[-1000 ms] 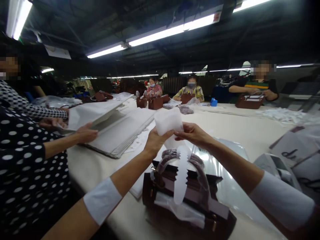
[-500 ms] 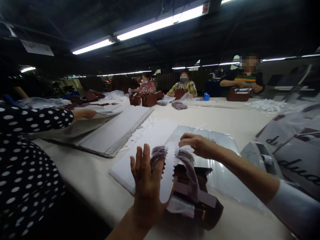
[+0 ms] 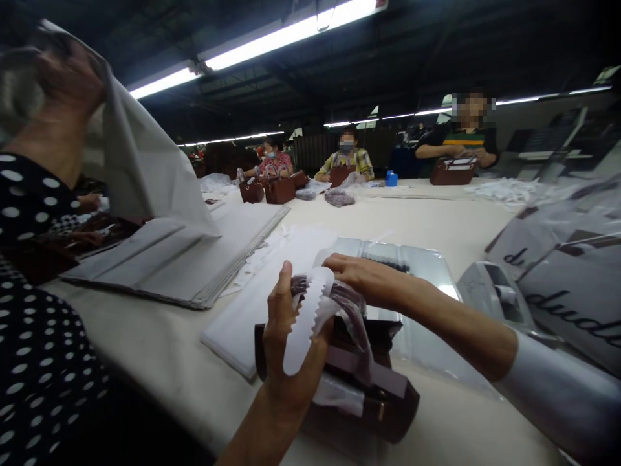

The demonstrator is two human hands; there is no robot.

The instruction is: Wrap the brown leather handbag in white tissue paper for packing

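Foam strip (image 3: 301, 323) drapes the handbag handles (image 3: 355, 305); paper stack (image 3: 189, 259) nearby.

Left hand (image 3: 287, 353) holds foam strip (image 3: 303, 317) against handbag handles (image 3: 358, 312).

**Dim workshop, one big pale table, tube lights overhead**

You sit at a wide cream table (image 3: 436, 213) that runs to the far side of the room. Above you the ceiling (image 3: 460, 45) is dark, with exposed beams. A bright fluorescent tube (image 3: 272, 40) runs across it, with a second tube (image 3: 162, 82) to its left. Thinner light strips (image 3: 233, 139) glow further back. The back wall (image 3: 317, 150) is dark and its detail is unclear. Three seated people (image 3: 345, 162) work along the table's far edge. Light falls brightest on the tabletop's middle.
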